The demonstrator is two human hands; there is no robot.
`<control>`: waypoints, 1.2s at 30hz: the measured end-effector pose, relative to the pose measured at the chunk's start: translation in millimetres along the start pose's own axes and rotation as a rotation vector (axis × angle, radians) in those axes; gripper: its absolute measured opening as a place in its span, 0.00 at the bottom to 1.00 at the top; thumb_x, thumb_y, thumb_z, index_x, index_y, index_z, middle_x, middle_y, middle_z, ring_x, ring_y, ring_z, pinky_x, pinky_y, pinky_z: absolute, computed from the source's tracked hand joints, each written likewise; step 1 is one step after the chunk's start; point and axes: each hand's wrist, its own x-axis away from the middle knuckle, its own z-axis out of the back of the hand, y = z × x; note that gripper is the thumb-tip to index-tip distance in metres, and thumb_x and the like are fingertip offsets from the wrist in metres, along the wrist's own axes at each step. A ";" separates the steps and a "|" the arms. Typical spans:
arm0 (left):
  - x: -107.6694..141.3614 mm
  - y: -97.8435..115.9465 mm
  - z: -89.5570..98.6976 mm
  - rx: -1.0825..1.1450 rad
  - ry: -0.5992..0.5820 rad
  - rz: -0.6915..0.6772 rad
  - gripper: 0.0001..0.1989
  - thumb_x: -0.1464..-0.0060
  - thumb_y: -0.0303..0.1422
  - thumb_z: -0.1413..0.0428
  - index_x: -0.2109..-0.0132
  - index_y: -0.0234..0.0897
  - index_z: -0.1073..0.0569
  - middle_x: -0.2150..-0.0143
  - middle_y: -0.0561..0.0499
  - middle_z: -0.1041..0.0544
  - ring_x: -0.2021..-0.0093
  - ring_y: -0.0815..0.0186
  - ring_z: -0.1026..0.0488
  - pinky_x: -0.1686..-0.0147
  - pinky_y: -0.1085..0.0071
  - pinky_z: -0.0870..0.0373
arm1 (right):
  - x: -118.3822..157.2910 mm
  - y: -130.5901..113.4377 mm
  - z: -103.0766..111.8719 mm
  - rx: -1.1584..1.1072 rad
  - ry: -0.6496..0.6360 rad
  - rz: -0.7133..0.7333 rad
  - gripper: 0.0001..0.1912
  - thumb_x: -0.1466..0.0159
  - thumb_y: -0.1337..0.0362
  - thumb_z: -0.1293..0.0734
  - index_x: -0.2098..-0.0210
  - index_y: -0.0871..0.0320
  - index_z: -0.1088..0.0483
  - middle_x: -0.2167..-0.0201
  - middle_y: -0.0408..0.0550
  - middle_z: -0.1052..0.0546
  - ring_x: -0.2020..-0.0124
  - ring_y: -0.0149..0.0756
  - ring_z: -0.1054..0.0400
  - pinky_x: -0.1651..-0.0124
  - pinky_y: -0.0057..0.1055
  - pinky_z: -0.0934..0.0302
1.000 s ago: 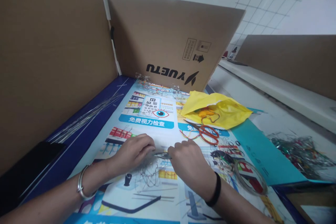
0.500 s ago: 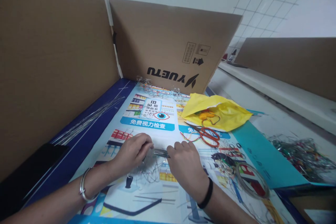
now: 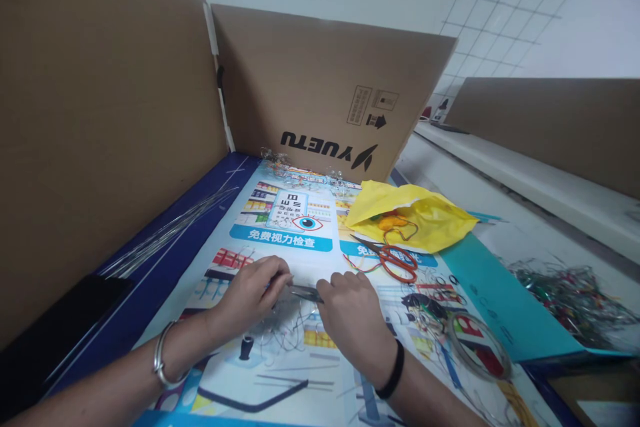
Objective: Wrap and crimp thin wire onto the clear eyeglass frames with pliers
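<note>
Silver metal pliers (image 3: 307,293) sit between the hands: the right hand (image 3: 353,315) curls its fingers around their hidden handles, presumably for leverage, while the left hand (image 3: 254,290) pinches thumb and fingers together beside their tips, anything held too fine to identify. Tangled thin silver wire (image 3: 287,333) lies nearside of the pliers; orange-handled metal scissors (image 3: 383,251) lie beyond, rightward.

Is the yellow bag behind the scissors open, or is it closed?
Open: the mouth of the yellow bag gapes wide enough to show orange thread inside.
</note>
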 end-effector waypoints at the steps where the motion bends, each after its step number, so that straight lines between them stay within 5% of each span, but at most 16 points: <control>1: -0.1 -0.1 -0.1 0.000 0.003 -0.001 0.06 0.42 0.29 0.54 0.66 0.37 0.34 0.72 0.54 0.30 0.71 0.69 0.33 0.70 0.73 0.38 | 0.0 0.2 -0.8 0.001 0.003 0.000 0.06 0.42 0.70 0.39 0.68 0.57 0.31 0.71 0.49 0.28 0.66 0.40 0.37 0.62 0.37 0.52; 36: 3.1 2.9 2.6 0.059 0.076 -0.122 0.07 0.42 0.26 0.54 0.65 0.35 0.33 0.70 0.51 0.29 0.69 0.68 0.33 0.68 0.72 0.38 | -1.4 -1.2 -13.8 -0.041 -0.070 -0.013 0.06 0.44 0.72 0.39 0.68 0.58 0.33 0.73 0.46 0.27 0.70 0.35 0.34 0.71 0.29 0.53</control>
